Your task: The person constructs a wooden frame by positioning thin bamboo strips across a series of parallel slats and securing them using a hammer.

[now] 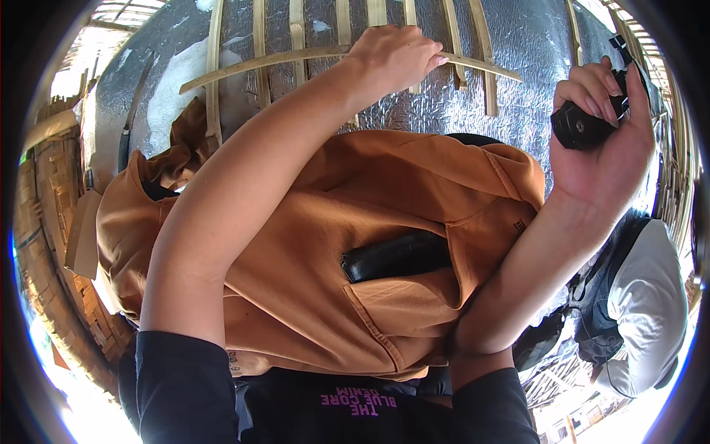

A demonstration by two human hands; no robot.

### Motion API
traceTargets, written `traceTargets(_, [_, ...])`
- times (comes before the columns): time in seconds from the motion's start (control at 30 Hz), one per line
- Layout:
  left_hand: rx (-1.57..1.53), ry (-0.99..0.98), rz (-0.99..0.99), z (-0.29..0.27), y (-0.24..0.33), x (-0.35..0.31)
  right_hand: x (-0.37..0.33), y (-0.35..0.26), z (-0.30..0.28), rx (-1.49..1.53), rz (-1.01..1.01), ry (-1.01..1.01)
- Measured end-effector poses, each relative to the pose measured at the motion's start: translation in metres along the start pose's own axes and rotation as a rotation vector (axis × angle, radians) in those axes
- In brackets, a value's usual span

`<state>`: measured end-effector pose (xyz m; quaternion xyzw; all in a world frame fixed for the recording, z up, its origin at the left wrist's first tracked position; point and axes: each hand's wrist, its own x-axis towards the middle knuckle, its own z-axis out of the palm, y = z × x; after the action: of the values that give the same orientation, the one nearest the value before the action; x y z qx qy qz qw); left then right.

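My left hand (392,59) is closed over a long, slightly bowed bamboo strip (281,57), which lies crosswise on several upright bamboo strips (297,37). These rest on a crinkled silver foil sheet (518,44). Raised at the right, my right hand (603,140) has its fingers wrapped round a chunky black hand tool (580,126); its exact kind is not clear. Across my lap spreads a brown sweatshirt (296,244), and a dark, shiny object (399,257) sticks out of its pocket.
A thin tool with a dark handle (124,148) lies on the foil at the left. Woven bamboo (55,244) curves along the left side. Close by on the right is another person with a pale sleeve (643,311) and a dark vest. A brown cardboard piece (83,233) stands beside the sweatshirt.
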<state>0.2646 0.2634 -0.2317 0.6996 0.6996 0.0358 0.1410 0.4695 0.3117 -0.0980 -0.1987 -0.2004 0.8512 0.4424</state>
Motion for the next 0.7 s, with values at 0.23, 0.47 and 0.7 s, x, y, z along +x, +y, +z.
traceTargets(0.23, [-0.019, 0.000, -0.012, -0.0026, 0.0004, 0.0041, 0.0002, 0.0006, 0.0000, -0.105, -0.080, 0.021])
traceTargets(0.47, [0.008, 0.006, -0.001, 0.0008, 0.0013, 0.0071, 0.0022, 0.0053, 0.0004, -0.144, -0.075, 0.043])
traceTargets(0.7, [-0.035, 0.021, 0.015, 0.0008, 0.0048, 0.0084, 0.0016, 0.0009, 0.0005, -0.136, -0.069, 0.023])
